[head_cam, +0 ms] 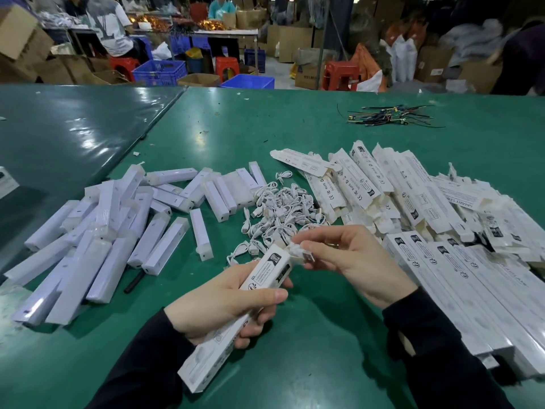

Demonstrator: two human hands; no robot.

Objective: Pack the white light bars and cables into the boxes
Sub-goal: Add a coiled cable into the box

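Our left hand grips a long white box over the green table; our right hand pinches a folded white cable at the box's open end. Beyond the box lie loose cables, light bars to its left, flat boxes to its right, and the workshop's blue crates farther back

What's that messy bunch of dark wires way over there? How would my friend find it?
Start at the green table and look to its far right side, past the big heap of white flat boxes. The dark wire bundle lies alone there, touching nothing. It is the only thin, dark, many-coloured tangle; the nearer white cables are short and looped.
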